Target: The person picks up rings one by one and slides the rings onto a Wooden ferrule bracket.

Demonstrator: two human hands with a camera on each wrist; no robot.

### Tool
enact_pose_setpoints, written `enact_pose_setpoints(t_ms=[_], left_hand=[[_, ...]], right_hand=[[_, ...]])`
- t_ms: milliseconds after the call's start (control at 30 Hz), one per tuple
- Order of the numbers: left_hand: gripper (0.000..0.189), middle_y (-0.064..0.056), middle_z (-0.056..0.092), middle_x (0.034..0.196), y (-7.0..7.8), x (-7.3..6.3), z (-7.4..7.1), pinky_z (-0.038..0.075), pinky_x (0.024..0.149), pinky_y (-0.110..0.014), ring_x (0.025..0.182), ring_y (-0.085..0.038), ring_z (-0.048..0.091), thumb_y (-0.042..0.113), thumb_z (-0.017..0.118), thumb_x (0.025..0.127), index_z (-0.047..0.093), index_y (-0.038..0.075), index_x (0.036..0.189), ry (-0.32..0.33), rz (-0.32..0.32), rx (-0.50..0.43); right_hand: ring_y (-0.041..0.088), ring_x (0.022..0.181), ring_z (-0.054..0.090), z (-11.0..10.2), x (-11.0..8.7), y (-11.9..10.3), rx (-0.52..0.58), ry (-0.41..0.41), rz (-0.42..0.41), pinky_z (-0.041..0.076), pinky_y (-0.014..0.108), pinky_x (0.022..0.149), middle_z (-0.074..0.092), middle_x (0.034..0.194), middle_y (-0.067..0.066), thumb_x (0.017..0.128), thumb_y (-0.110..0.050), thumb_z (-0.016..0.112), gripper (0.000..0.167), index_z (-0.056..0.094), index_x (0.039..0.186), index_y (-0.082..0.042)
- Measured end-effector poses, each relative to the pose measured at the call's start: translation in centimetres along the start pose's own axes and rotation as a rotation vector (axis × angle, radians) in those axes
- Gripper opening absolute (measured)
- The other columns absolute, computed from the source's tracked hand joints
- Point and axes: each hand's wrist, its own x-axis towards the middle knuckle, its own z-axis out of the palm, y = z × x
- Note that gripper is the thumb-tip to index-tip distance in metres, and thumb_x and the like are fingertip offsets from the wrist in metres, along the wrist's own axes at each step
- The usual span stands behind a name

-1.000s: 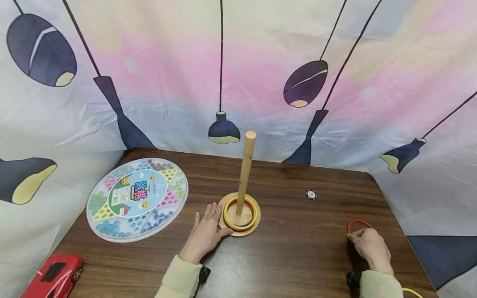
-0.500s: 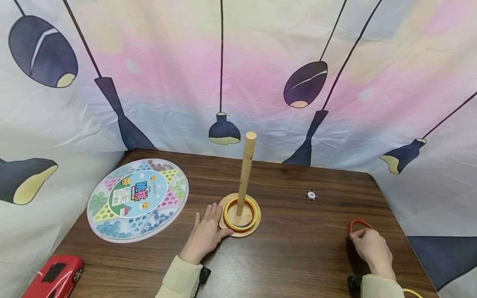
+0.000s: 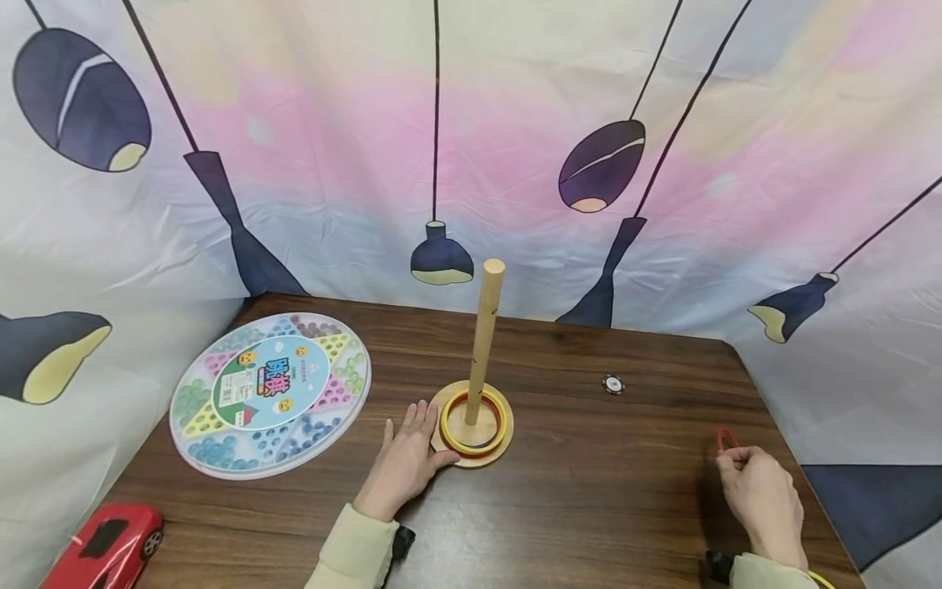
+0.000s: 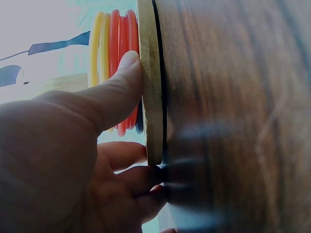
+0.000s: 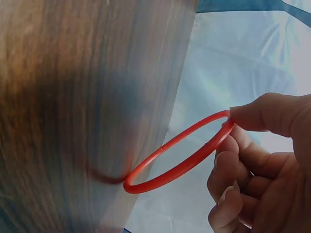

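Note:
My left hand [image 3: 401, 470] rests against the left edge of a round wooden base [image 3: 506, 425], thumb and fingers spread. An upright wooden peg [image 3: 482, 352] rises from this base. Stacked rings circle the peg's foot: yellow rings [image 4: 95, 48] on top, red rings [image 4: 114, 41] below, and a dark ring [image 4: 140, 121] lowest. Between thumb and index finger, my right hand [image 3: 761, 495] pinches a red ring [image 5: 187, 163] by its edge near the table's right side. The ring is tilted; whether its far end touches the table I cannot tell.
A round Chinese checkers set [image 3: 272, 393] lies at left, above a red toy car [image 3: 110, 544]. A poker chip [image 3: 613, 384] lies on the brown table [image 3: 574, 507], right of the peg. Another yellow ring [image 3: 821, 580] shows partly beside my right sleeve. A printed cloth [image 3: 515, 164] hangs behind.
My right hand has moved right and slightly toward me with the red ring, which now appears narrower and steeper. The left hand stays on the base.

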Motion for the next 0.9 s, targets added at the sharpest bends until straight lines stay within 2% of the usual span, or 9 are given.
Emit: enact_pose_setpoints(t_ms=[233, 533, 733, 900], left_hand=[[0.082, -0.028, 0.031, 0.151, -0.04, 0.01, -0.02, 0.015, 0.110, -0.066, 0.142, -0.041, 0.024, 0.041, 0.068, 0.088, 0.035, -0.007, 0.147, 0.002, 0.005, -0.001], [0.083, -0.028, 0.032, 0.151, -0.01, 0.09, -0.03, 0.015, 0.110, -0.066, 0.142, -0.041, 0.024, 0.041, 0.068, 0.088, 0.035, -0.007, 0.147, 0.004, 0.005, 0.002], [0.083, -0.028, 0.032, 0.150, -0.06, 0.03, 0.04, 0.015, 0.110, -0.066, 0.142, -0.041, 0.024, 0.041, 0.068, 0.088, 0.035, -0.007, 0.147, 0.006, 0.005, 0.003], [0.083, -0.028, 0.032, 0.150, -0.10, 0.05, 0.07, 0.015, 0.110, -0.066, 0.142, -0.041, 0.025, 0.042, 0.068, 0.088, 0.035, -0.007, 0.147, 0.003, 0.006, 0.010]], right_hand=[[0.032, 0.067, 0.060, -0.16, -0.29, -0.12, 0.029, 0.114, 0.024, 0.044, 0.045, 0.052, 0.066, 0.086, 0.015, 0.095, -0.023, 0.048, 0.030, 0.064, 0.102, 0.001], [0.041, 0.080, 0.059, -0.59, -0.41, -0.50, 0.099, 0.176, 0.086, 0.044, 0.052, 0.062, 0.062, 0.095, 0.022, 0.100, -0.028, 0.039, 0.040, 0.060, 0.113, 0.003], [0.043, 0.083, 0.058, -0.48, -0.66, -0.58, 0.125, 0.214, 0.085, 0.043, 0.054, 0.066, 0.063, 0.094, 0.022, 0.100, -0.027, 0.037, 0.041, 0.058, 0.117, 0.003], [0.043, 0.083, 0.059, -0.23, -0.95, -0.76, 0.136, 0.263, 0.052, 0.042, 0.054, 0.068, 0.063, 0.094, 0.022, 0.100, -0.026, 0.040, 0.039, 0.058, 0.115, 0.004]])
